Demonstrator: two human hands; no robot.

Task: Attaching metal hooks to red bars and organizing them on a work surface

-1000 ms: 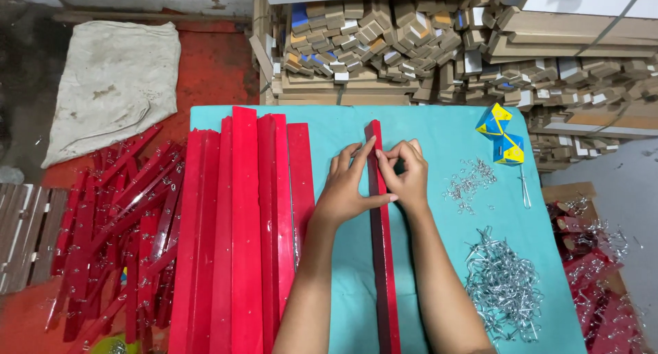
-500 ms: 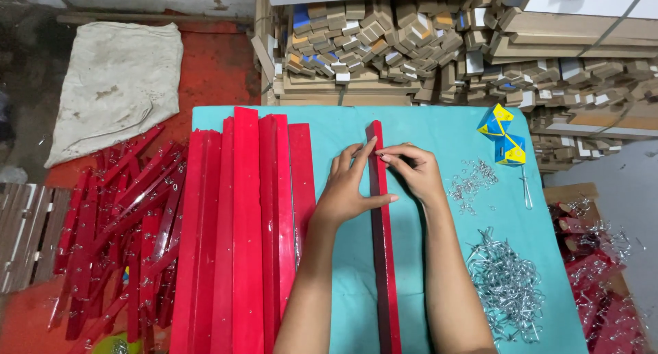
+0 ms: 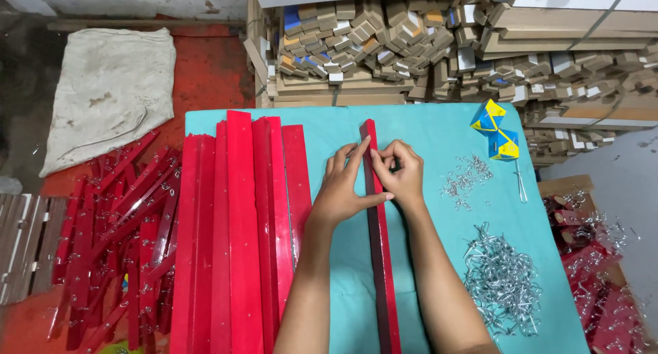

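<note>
A long red strip (image 3: 379, 258) lies lengthwise on the teal worktop (image 3: 425, 131), just right of the red stack (image 3: 240, 230), its far end pointing at the cardboard bundles (image 3: 384, 45). Both hands work near that far end. The left hand (image 3: 343, 186) lies across the strip from the stack side, its grip pressed together on the strip, thumb low and forefinger stretched along the edge. The right hand (image 3: 401, 169) meets it from the other side, fingertips pinched at the strip's edge; whether a small piece sits between them I cannot tell. To do this well, I judge the left hand should keep the strip flat and square to the stack so it cannot roll, while the right works with fingertips only, close to the left thumb. Right of the strip lie a scatter of small clips (image 3: 466, 179) and, nearer the person, a heap of wire hooks (image 3: 504, 285). 2 yellow-and-blue boxes (image 3: 497, 128) sit beyond the clips. Left of the stack, loose red pieces (image 3: 116, 237) cover the floor beside a sack (image 3: 110, 93).
</note>
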